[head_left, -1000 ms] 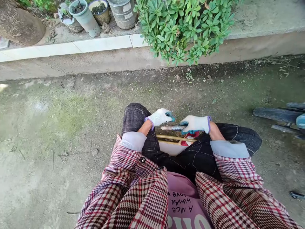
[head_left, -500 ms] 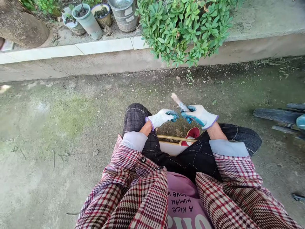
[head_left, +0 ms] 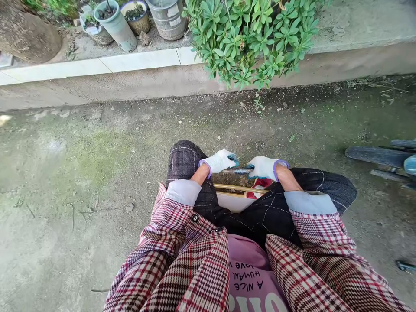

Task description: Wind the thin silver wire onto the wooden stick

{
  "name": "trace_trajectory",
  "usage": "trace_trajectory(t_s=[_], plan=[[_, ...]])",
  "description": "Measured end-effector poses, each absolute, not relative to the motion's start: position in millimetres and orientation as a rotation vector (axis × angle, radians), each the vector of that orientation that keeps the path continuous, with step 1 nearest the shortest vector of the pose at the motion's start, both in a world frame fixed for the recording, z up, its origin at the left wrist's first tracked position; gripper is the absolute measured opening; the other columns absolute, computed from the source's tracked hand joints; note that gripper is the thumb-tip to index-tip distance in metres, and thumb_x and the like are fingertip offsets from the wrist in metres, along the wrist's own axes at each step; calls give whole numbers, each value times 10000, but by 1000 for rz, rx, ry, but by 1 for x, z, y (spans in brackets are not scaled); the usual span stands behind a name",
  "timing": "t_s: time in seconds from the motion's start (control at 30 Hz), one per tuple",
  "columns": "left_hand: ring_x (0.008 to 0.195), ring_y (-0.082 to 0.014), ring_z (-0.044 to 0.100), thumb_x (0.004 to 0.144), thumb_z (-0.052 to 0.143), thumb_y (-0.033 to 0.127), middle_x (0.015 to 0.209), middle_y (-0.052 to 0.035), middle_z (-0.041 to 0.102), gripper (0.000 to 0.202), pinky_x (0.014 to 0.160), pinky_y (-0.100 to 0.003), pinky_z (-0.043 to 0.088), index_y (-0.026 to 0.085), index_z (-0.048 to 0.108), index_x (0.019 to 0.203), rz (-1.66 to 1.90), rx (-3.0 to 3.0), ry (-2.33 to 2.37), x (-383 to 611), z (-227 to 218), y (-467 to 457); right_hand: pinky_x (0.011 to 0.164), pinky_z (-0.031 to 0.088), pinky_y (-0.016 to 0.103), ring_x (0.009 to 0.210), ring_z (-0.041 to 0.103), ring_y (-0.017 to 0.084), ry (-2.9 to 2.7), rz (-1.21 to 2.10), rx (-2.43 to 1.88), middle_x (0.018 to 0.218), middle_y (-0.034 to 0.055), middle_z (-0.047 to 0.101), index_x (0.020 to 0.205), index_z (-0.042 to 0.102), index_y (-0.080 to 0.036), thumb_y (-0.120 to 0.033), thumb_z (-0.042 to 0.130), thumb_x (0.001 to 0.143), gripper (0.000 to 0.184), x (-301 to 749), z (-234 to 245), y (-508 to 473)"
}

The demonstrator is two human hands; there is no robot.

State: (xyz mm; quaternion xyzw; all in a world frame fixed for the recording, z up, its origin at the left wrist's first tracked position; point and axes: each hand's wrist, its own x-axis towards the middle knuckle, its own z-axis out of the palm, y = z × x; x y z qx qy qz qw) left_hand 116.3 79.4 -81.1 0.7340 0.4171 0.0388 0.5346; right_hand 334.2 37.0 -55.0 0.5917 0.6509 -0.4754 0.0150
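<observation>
A short stick [head_left: 239,171] with a shiny silvery wire-like winding lies level between my hands, above my lap. My right hand [head_left: 264,167], in a white knit glove with a blue-coated palm, is closed around its right end. My left hand [head_left: 224,161], gloved alike, is at the stick's left part, with fingers curled and pressed together. Whether those fingers grip the stick or something thin is hidden by the glove.
Below my hands are yellowish bars [head_left: 238,188] and a red shoe [head_left: 260,185]. A low ledge [head_left: 130,82] runs ahead, with a leafy bush [head_left: 250,39], a metal bucket [head_left: 167,19] and a plant pot [head_left: 118,28]. Dark wooden legs [head_left: 377,157] stand at right.
The stick has turned from pointing up and away to lying level, its free end now towards my left hand. My right hand has rotated knuckles-up and lowered slightly.
</observation>
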Motion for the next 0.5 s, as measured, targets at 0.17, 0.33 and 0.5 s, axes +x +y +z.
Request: trace_trajectory(t_s=[0.17, 0.33, 0.5], plan=[[631, -115, 528, 771, 578, 219, 760, -17, 695, 303, 621, -237, 435, 139, 784, 979, 107, 1718, 997, 120, -82, 76, 916, 566, 412, 1098, 644, 241, 1905, -1313, 1941, 1300, 80, 630, 1229, 656, -216, -379, 611, 989, 294, 336, -57, 47], [674, -117, 586, 745, 560, 150, 807, -24, 723, 348, 676, -237, 497, 127, 774, 1018, 199, 1560, 983, 121, -89, 77, 746, 510, 257, 922, 678, 225, 1891, -1259, 2061, 922, 111, 731, 950, 724, -146, -320, 766, 823, 220, 339, -56, 57], [733, -121, 615, 736, 580, 148, 847, -46, 746, 293, 753, -249, 517, 100, 770, 954, 346, 1350, 927, 122, -84, 78, 534, 505, 252, 612, 610, 163, 1897, -1585, 2168, 707, 53, 680, 920, 690, -172, -377, 667, 850, 218, 342, -53, 52]])
